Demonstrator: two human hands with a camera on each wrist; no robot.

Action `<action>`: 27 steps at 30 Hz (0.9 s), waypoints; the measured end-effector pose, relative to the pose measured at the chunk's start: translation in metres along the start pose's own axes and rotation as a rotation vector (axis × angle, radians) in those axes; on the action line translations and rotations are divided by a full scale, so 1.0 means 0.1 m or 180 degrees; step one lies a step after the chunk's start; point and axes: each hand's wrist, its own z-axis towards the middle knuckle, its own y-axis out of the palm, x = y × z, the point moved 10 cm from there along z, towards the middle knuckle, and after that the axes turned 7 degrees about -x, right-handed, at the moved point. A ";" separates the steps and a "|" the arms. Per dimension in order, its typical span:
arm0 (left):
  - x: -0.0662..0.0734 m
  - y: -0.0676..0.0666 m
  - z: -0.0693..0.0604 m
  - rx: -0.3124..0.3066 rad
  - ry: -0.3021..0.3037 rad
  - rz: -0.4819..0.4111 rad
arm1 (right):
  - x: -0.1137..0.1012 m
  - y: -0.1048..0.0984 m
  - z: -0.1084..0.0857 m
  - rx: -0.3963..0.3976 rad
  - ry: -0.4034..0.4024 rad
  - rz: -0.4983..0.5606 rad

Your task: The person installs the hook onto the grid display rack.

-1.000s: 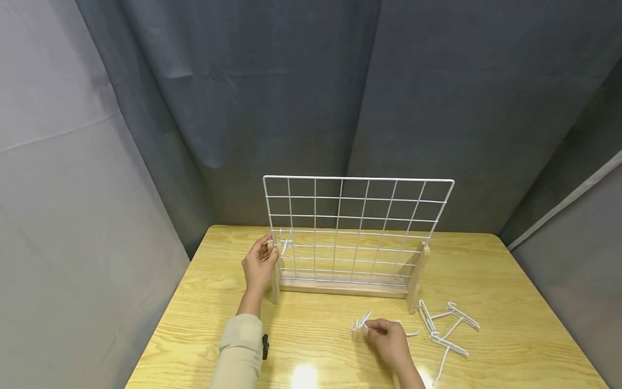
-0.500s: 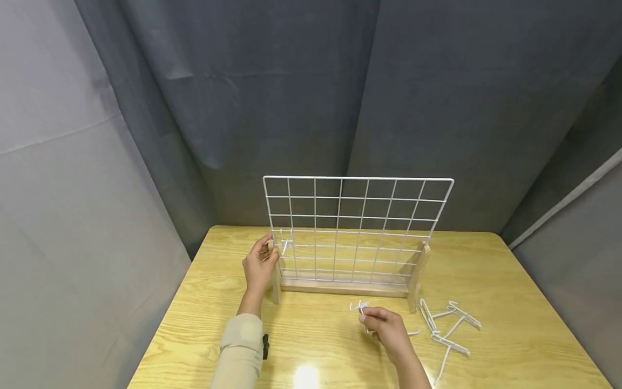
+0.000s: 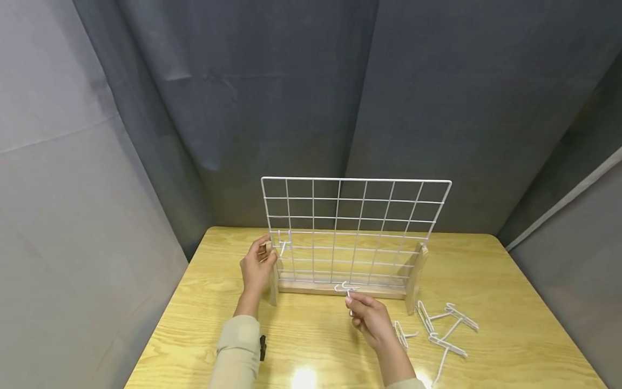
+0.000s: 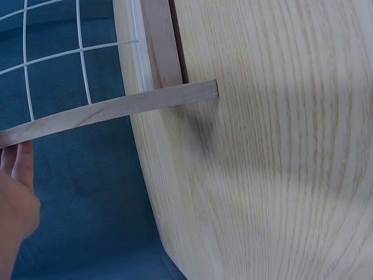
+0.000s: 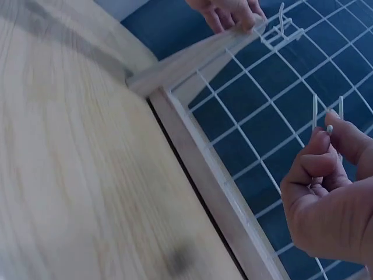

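A white wire grid panel [image 3: 357, 179] stands upright in a wooden base on the table. My left hand [image 3: 254, 270] grips the top of its left wooden upright [image 4: 116, 109], thumb and fingers on either side. Beside that hand, a white wire hook [image 3: 284, 244] hangs on the grid's left end. In front of the base's crossbar, my right hand [image 3: 373, 320] pinches another white wire hook [image 3: 343, 288] between thumb and fingers. Its two prongs [image 5: 315, 111] point up past the fingertips in the right wrist view, apparently apart from the grid; the fingers hide part of its stem.
A small loose hook [image 3: 401, 335] lies just right of my right hand. Further right, several white hooks [image 3: 448, 346] lie in a loose cluster near the right upright [image 3: 415, 281]. A dark curtain [image 3: 301, 108] hangs behind the wooden table [image 3: 194, 324].
My right hand has lifted its hook and carried it forward and left, toward the grid, turning it on the way. The loose hook behind it shows more fully. My left hand stays on the upright.
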 end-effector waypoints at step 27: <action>0.11 -0.02 0.00 0.0099 0.0346 0.0322 | -0.08 0.84 0.34 -0.0633 0.0353 0.0675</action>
